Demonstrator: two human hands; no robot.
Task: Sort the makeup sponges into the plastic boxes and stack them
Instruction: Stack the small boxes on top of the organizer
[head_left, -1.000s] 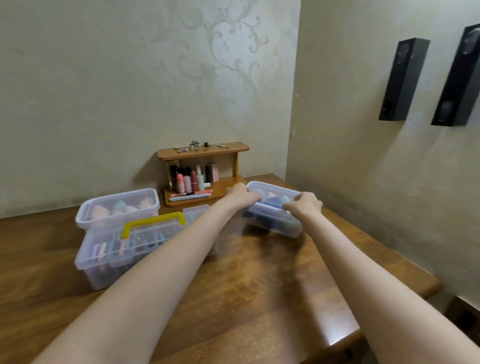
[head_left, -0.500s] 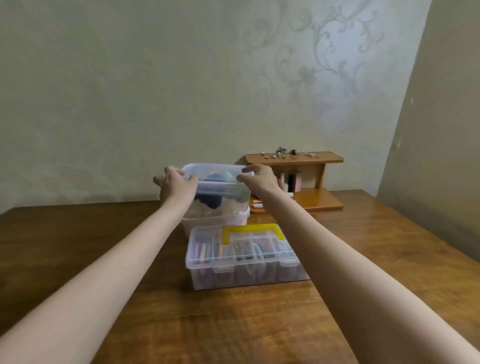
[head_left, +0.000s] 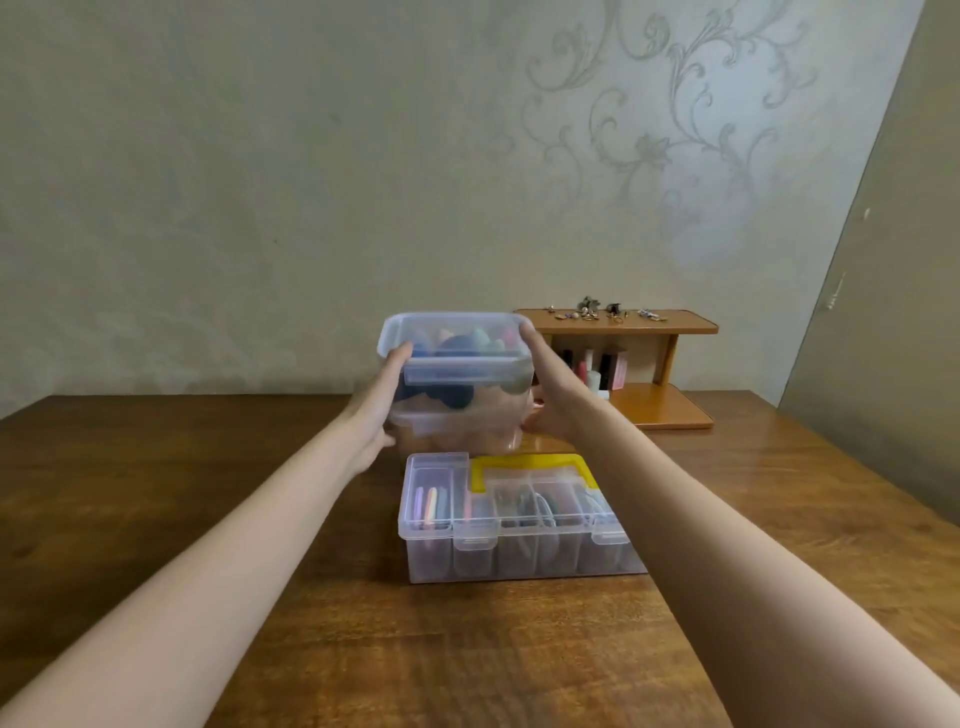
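Note:
Two clear plastic boxes stand stacked near the back of the wooden table (head_left: 156, 493). The upper box (head_left: 457, 358) has its lid on and holds dark blue, green and pink makeup sponges. The lower box (head_left: 457, 428) holds pale, peach-coloured sponges. My left hand (head_left: 376, 410) presses against the left side of the stack and my right hand (head_left: 550, 395) against the right side, both spanning the two boxes. In front of the stack sits a clear compartment case (head_left: 514, 525) with a yellow handle.
A small wooden shelf (head_left: 660, 364) with cosmetics and jewellery stands at the back right against the wall. The wall corner lies to the right. Bare table surface stretches to the left and in front of the case.
The box with the dark sponges was carried from the table's right side over to the left and set on top of the other box; both hands now grip lower on the stack.

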